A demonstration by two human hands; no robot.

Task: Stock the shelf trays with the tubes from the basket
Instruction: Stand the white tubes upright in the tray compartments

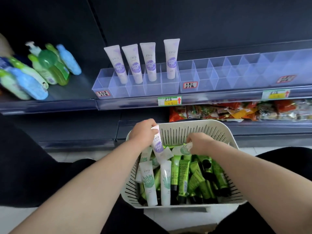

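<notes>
Picking is the step in hand. At six o'clock sits the cream slotted plastic basket (194, 123), heaped with green and white tubes, and both hands are in it. The left hand (143, 132), at the basket's eleven o'clock corner, curls its fingers round a white tube with a purple label (158, 146), held near upright. The right hand (200, 143), at one o'clock, pinches a white tube with a green label (183, 149) lying on the heap. Farther off at twelve o'clock, a clear plastic divided tray (135, 88) holds four matching purple-label tubes (150, 63) standing upright. The next move likely calls for raising the purple tube and standing it in a free cell there.
</notes>
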